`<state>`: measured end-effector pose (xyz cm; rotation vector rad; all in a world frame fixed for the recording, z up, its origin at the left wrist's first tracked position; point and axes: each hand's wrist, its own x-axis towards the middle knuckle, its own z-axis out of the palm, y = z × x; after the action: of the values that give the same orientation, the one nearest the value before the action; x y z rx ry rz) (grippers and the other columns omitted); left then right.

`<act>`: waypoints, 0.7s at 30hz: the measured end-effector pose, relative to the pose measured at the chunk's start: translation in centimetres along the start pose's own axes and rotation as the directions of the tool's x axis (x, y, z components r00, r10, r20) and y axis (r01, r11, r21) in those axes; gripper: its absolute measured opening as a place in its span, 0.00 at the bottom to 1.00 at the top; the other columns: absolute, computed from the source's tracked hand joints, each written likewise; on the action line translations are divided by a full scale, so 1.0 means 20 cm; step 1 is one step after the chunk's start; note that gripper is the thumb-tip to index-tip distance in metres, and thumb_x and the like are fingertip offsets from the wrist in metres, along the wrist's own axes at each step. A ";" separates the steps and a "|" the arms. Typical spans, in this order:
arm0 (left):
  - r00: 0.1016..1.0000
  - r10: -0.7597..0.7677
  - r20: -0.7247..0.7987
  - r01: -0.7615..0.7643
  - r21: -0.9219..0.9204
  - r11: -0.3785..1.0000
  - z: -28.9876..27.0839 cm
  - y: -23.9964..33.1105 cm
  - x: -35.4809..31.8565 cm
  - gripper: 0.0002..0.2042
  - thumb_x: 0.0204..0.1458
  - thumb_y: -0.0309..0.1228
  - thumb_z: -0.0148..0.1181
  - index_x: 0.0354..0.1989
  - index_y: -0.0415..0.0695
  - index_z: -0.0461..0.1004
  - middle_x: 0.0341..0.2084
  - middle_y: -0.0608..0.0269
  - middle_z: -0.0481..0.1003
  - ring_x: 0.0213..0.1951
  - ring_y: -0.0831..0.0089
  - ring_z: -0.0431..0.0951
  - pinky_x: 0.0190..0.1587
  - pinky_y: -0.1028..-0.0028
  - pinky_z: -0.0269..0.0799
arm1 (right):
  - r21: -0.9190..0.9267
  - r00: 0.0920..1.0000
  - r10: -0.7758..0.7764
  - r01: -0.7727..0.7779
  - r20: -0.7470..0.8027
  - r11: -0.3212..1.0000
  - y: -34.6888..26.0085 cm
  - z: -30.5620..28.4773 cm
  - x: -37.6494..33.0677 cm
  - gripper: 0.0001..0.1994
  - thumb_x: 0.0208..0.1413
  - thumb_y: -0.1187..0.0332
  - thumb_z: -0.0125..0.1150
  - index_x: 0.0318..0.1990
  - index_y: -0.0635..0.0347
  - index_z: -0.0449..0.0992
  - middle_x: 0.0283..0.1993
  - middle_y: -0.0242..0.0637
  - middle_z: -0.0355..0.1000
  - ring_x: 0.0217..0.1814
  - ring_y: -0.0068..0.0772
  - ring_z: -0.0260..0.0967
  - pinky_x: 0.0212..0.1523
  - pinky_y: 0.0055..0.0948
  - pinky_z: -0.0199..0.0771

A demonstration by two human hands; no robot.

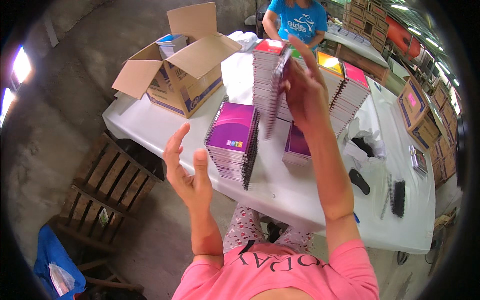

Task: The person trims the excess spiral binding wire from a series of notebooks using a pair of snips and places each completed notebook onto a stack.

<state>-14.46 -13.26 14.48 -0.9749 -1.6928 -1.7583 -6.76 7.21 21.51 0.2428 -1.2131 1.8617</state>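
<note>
My right hand (306, 87) is raised over the table and grips a spiral notebook (274, 102), which stands on edge and is slightly blurred. My left hand (189, 172) is empty, fingers spread, just left of a tall stack of purple spiral notebooks (231, 129). Partly behind my right forearm sits a lower purple stack (298, 146). Farther back rise tall stacks with red covers (270, 47), yellow covers (330, 62) and pink covers (355, 75). A green-topped stack is mostly hidden by my right hand.
An open cardboard box (185, 92) with books inside stands at the table's left end. Black binding coils (398, 199) and a small black object (359, 181) lie at right. Another person (300, 22) stands across the table. A slatted wooden piece (107, 192) is at lower left.
</note>
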 end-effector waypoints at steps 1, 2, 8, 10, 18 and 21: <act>0.993 -0.115 0.028 0.116 -0.073 0.991 0.01 -0.06 -0.02 0.22 0.57 0.40 0.53 0.56 0.39 0.65 0.53 0.55 0.69 0.52 0.70 0.68 0.55 0.70 0.57 | -0.057 0.998 -0.019 0.022 0.054 0.998 0.00 0.02 0.09 0.19 0.59 0.73 0.49 0.59 0.60 0.63 0.46 0.34 0.71 0.41 0.17 0.67 0.41 0.20 0.68; 0.973 -0.221 0.066 0.228 -0.149 0.962 0.03 -0.09 -0.03 0.25 0.60 0.44 0.48 0.59 0.40 0.62 0.56 0.55 0.67 0.57 0.69 0.65 0.58 0.67 0.55 | -0.508 0.901 -0.225 0.400 0.371 0.763 0.04 -0.04 0.20 0.19 0.57 0.73 0.48 0.57 0.61 0.64 0.44 0.34 0.71 0.37 0.17 0.66 0.39 0.22 0.68; 0.899 -0.376 0.225 0.432 -0.308 0.847 0.09 -0.23 -0.12 0.26 0.62 0.44 0.43 0.64 0.43 0.56 0.60 0.53 0.61 0.63 0.67 0.58 0.62 0.67 0.51 | -0.672 0.613 0.307 0.552 0.728 0.493 0.31 0.17 0.10 0.26 0.47 0.81 0.45 0.55 0.48 0.69 0.41 0.32 0.74 0.32 0.28 0.69 0.41 0.25 0.68; 0.887 -0.374 0.270 0.451 -0.330 0.829 0.11 -0.24 -0.13 0.26 0.61 0.43 0.45 0.64 0.42 0.56 0.60 0.53 0.61 0.62 0.68 0.59 0.61 0.69 0.53 | -0.633 0.614 0.199 0.652 0.764 0.417 0.38 0.14 0.06 0.28 0.46 0.81 0.45 0.56 0.45 0.69 0.43 0.30 0.74 0.40 0.28 0.71 0.47 0.23 0.68; 0.900 -0.288 0.326 0.402 -0.371 0.837 0.18 -0.36 -0.19 0.25 0.60 0.40 0.49 0.63 0.40 0.58 0.58 0.54 0.63 0.58 0.71 0.63 0.59 0.74 0.58 | -0.830 0.978 0.208 -0.107 0.011 0.548 0.48 -0.22 -0.03 0.18 0.61 0.62 0.46 0.58 0.51 0.66 0.45 0.41 0.74 0.49 0.42 0.70 0.51 0.36 0.64; 0.940 -0.247 0.236 0.324 -0.384 0.865 0.23 -0.35 -0.19 0.24 0.60 0.39 0.49 0.62 0.40 0.58 0.58 0.55 0.63 0.58 0.72 0.64 0.58 0.75 0.59 | -0.788 0.978 0.183 -0.189 -0.099 0.586 0.52 -0.18 -0.09 0.21 0.62 0.55 0.44 0.60 0.49 0.62 0.49 0.41 0.72 0.52 0.41 0.69 0.54 0.36 0.62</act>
<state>-16.80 -8.55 7.02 -1.1342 -1.6702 -2.3661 -12.53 7.68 11.92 -0.4146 -2.0003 1.2832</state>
